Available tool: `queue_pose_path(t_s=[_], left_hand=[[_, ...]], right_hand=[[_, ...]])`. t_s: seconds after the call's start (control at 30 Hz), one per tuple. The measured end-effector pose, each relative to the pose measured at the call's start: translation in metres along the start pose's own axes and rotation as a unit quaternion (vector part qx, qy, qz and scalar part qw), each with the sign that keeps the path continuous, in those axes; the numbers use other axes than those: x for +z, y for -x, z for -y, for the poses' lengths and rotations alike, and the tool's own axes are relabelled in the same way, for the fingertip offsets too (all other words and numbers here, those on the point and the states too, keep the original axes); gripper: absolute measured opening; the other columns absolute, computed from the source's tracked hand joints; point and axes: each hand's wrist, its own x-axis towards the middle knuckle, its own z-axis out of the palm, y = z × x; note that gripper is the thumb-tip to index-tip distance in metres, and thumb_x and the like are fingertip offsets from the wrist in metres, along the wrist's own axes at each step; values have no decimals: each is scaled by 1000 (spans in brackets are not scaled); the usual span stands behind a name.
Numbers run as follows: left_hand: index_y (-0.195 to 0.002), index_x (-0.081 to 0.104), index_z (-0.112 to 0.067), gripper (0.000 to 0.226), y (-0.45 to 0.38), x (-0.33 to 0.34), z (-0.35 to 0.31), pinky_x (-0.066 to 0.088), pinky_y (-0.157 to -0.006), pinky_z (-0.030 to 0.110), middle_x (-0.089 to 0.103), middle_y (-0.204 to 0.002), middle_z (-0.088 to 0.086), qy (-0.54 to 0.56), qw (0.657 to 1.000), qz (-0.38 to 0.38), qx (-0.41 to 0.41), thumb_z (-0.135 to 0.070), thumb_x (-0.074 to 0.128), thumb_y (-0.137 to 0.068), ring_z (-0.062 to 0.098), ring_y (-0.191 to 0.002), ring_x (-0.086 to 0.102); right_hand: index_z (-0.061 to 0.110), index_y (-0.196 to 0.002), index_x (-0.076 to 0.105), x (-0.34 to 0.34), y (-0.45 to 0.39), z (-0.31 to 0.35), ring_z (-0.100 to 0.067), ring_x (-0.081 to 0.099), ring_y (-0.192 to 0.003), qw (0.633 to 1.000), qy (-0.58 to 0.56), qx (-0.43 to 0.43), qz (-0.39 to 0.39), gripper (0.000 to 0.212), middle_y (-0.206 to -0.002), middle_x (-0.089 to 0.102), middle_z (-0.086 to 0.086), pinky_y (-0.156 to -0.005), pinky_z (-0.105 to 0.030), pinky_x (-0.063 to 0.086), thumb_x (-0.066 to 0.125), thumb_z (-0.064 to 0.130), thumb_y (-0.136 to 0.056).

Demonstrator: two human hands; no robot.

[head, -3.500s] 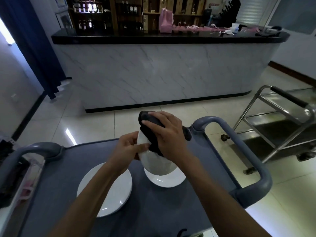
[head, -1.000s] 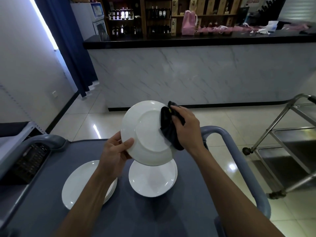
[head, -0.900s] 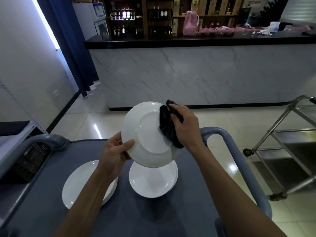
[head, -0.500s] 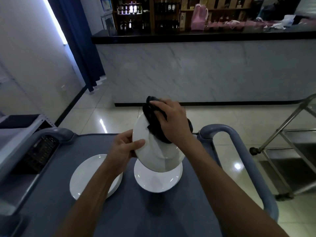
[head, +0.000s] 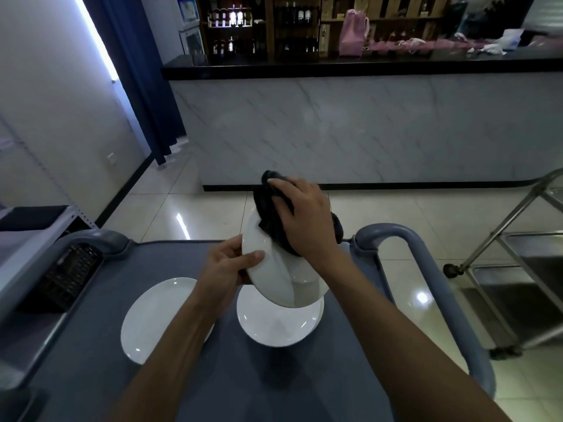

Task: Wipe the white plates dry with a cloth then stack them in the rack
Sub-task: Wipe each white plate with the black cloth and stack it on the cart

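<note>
Since half a second ago the round white ceramic plate in hand (head: 275, 274) has barely shifted: same steep tilt, far rim up, and the dark bunched cloth (head: 269, 208) still sits on its upper part. A second ago that plate faced the camera with the cloth at its right edge, so the wipe has swung to the top.

Left hand (head: 227, 266) pinches the plate's left rim, thumb on the near face, fingers (head: 243, 271) curled behind. Right hand (head: 304, 220) is curled over the cloth, gripping it and pressing it against the plate.

The plate hangs directly above a second round white plate (head: 278, 325) lying flat on the grey-blue cart top, the working table (head: 237, 385). A third white plate (head: 152, 318) lies to the left, partly hidden by the left forearm.

Risks, as I judge them:
- One-sided rim pinch on a possibly damp plate; a hard push from the cloth could lever it out of the grip, and it would drop onto the plate below (chips on both).
- Its low edge looks close to the plate beneath, so a downward stroke could knock them together.
- Cloth overhangs the far rim and may snag.

Dark slotted rack (head: 71, 272) sits at the cart's left edge, near its grey handle; the steel trolley (head: 518, 254) stands well apart on the right.
</note>
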Motion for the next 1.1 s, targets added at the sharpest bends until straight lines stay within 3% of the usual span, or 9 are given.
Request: queue_pose_path(t_s=[0.3,0.73,0.87,0.97,1.1], left_hand=[[-103,77,-9,26,9,-7,5,60,-65,37,73,-103,17,64,997,-46,-4,-7,66,-79,27,-87,70],[-100,79,-12,26,1,-14,11,59,-64,35,75,-101,13,98,991,-88,-16,-10,66,-78,23,-86,72],[-103,78,-13,28,-3,-9,13,59,-65,36,75,-103,12,132,984,-123,-8,-10,67,-77,23,-86,72],[-113,73,-10,37,-6,-4,14,60,-68,35,74,-109,14,159,975,-153,-3,-9,68,-76,23,-90,72],[-116,70,-9,40,-7,3,15,60,-68,35,75,-107,12,167,970,-175,16,-7,67,-76,22,-89,73]], right_hand=[[23,-134,62,-9,1,-39,-16,59,-118,974,-144,175,10,37,-129,65,1,-104,-30,45,61,29,-97],[24,-144,49,-10,33,-51,-8,46,-129,974,-152,167,20,58,-142,50,6,-110,-25,34,70,29,-90],[24,-145,48,-3,50,-49,-16,45,-130,976,-136,171,23,60,-142,49,3,-111,-28,35,69,29,-90],[28,-147,45,6,63,-46,-17,40,-134,979,-114,163,43,63,-147,43,5,-109,-23,30,67,38,-90],[30,-150,39,16,78,-40,-17,33,-140,978,-111,157,80,69,-153,35,5,-116,-32,30,66,48,-89]])
